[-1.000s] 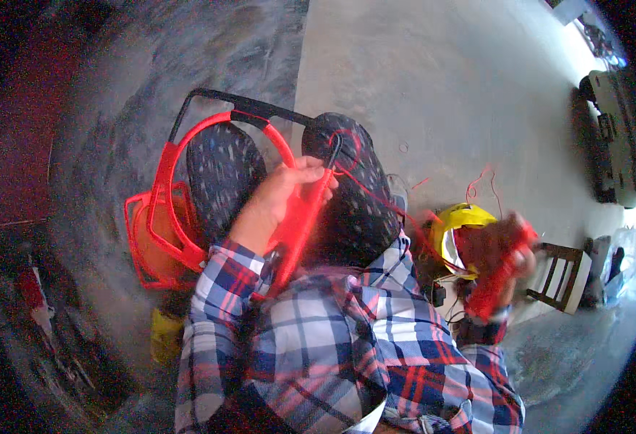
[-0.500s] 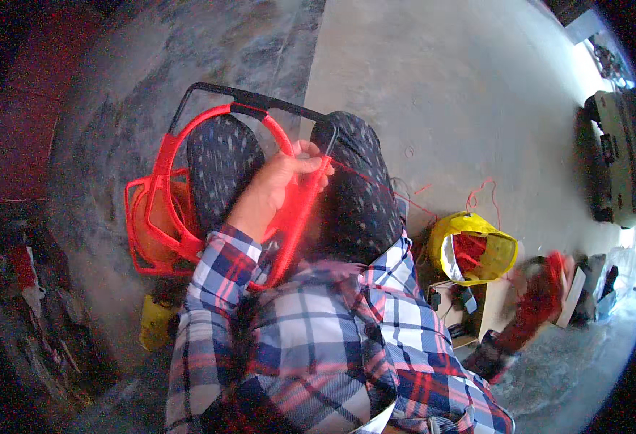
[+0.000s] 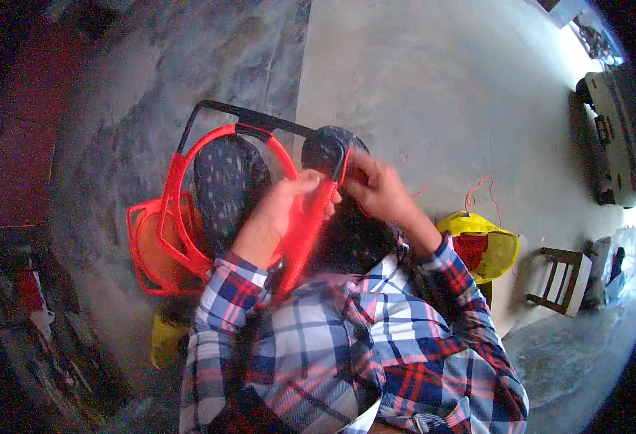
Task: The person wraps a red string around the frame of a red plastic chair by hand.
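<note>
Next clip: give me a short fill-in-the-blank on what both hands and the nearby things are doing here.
1. Both hands, the left hand and the right hand, meet on a frame coloured ____.
2. The bag on the floor by the right forearm is ____.
3. The sleeves have a ____ pattern.
4. The wooden stool stands to the person's ____.

Missing words: red; yellow; plaid; right

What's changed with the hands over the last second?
The right hand swung in from far out on the right, near the yellow bag, and now sits at the red frame beside the left hand. The left hand stayed gripping the red woven strip. Frame, bag and small wooden stool stayed in place.
</note>
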A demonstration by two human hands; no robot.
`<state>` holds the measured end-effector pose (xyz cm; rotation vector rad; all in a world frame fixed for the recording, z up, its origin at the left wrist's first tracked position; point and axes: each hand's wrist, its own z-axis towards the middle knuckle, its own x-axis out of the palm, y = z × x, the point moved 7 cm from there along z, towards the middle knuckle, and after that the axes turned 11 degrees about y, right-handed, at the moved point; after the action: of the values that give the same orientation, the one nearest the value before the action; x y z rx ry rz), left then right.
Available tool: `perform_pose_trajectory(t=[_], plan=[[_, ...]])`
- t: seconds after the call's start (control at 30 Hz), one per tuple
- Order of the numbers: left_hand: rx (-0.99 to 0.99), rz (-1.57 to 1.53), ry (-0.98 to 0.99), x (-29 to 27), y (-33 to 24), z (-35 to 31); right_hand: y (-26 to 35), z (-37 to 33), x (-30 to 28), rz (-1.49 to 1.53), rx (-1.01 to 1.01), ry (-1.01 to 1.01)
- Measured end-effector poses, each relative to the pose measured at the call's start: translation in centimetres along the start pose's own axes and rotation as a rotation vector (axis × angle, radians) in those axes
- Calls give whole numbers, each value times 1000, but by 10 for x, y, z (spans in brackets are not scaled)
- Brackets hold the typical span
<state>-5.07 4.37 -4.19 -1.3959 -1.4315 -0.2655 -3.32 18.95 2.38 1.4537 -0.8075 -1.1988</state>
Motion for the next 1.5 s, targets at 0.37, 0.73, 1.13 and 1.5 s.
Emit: perform_pose_trajectory(t=[0.37,0.73,1.13,1.5], plan=[[-77,55,18,18,-3,3,-13,28,-16,125,86,-108],[-29,15,1,-7,-3,1,-43,-116,-87,922,0,-333],[59,-56,125,-13,-12,-1,-138,-249,-49,594,534,-507],[236,214,-255,-24,-22,-4,-77,-65,-74,366,285,-327]])
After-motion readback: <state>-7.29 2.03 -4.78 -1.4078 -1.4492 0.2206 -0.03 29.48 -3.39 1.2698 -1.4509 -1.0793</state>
